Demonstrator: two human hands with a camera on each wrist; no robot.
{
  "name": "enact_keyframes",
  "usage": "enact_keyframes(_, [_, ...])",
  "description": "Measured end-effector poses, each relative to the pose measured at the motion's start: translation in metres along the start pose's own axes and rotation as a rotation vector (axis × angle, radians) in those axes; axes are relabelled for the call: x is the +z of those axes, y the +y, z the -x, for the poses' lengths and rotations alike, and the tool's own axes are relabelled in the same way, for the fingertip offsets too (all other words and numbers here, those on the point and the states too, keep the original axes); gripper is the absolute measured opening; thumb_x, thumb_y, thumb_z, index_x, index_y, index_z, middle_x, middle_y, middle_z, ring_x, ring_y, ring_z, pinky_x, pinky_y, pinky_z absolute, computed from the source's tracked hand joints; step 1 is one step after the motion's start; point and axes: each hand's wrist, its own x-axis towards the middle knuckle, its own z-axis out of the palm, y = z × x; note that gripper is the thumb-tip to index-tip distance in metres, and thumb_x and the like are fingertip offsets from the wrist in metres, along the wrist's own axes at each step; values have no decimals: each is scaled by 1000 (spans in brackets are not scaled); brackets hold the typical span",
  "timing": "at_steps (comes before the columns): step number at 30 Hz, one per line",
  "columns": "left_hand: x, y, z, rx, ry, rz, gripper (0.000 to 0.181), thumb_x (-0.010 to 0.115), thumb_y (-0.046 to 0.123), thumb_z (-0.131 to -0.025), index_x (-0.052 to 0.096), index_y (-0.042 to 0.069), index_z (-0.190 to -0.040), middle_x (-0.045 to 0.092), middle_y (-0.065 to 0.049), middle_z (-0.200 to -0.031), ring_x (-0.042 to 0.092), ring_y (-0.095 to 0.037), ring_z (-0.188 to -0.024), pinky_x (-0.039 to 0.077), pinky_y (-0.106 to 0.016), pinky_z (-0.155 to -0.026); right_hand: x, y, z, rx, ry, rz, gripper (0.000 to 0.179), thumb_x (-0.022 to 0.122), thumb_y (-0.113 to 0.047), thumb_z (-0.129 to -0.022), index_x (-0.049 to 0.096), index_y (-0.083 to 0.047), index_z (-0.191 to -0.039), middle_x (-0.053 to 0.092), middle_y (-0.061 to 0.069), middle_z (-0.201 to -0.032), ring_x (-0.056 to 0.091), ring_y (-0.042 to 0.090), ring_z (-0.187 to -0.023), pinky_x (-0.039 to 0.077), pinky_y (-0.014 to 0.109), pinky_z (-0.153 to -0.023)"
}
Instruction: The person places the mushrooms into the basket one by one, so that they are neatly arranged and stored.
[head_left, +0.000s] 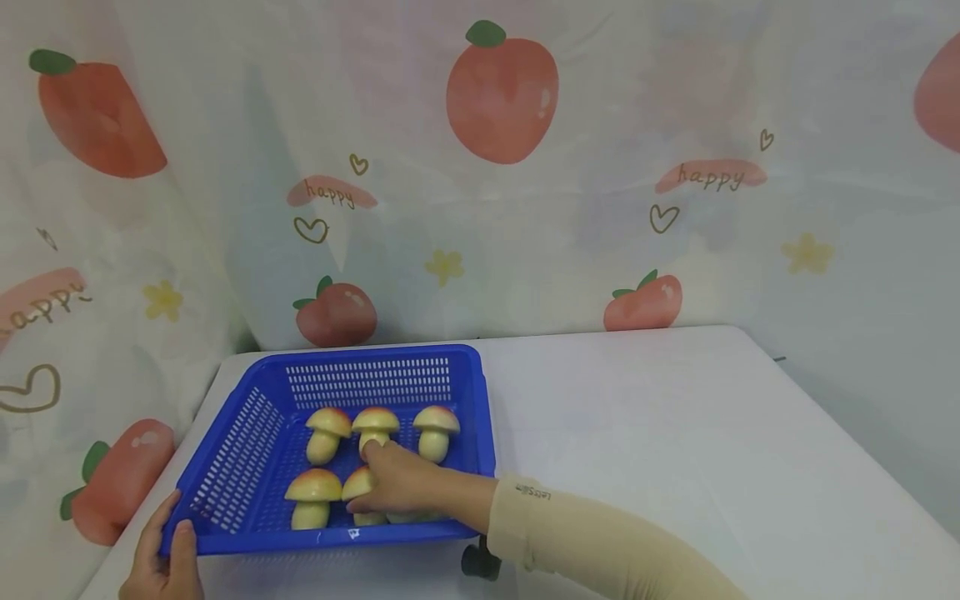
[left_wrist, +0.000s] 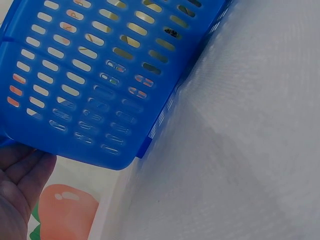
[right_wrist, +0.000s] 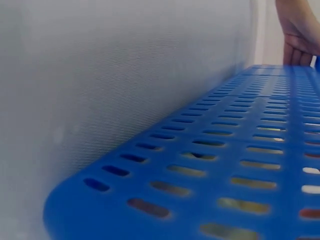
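A blue plastic basket (head_left: pixel 330 543) holds several toy mushrooms with yellow-and-red caps and pale stems. My left hand (head_left: pixel 165 554) grips its front left corner, thumb on the rim. Inside the basket, my right hand (head_left: pixel 408 481) pinches a front-row mushroom (head_left: pixel 358 482), covering much of it. Left of that lies another mushroom (head_left: pixel 312 487). Three more sit in the back row: a left one (head_left: pixel 327 425), a middle one (head_left: pixel 375 419) near my fingertips, and a right one (head_left: pixel 436 425). Part of a further mushroom shows beneath my right hand. Both wrist views show the basket's slotted outer wall (right_wrist: pixel 215 145).
The basket stands on the left part of a white-covered table (head_left: pixel 637 417). A small black object (head_left: pixel 481 562) shows below my right forearm. Behind the table hangs a fruit-printed curtain (head_left: pixel 525 250), which also runs along the left side.
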Motion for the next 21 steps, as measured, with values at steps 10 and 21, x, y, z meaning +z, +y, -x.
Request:
enact_keyframes(10, [-1,2,-1,-7,15,-12,39,42,27,-96,49,25,-134,57,-23,-117,45,9,-78,32,-2,-64,-21,5,10,15,6,-168,69,70,-47,-76,48,-4,-125,59,4,-110,54,10,-93,43,24,-79])
enact_keyframes(21, [-1,1,2,-3,19,-9,39,41,29,-96,48,31,-135,56,-21,-120,35,18,-73,30,-2,-68,-71,31,48,-41,252,-562,41,64,-28,-86,54,-3,-118,58,10,-111,56,26,-104,45,35,-85])
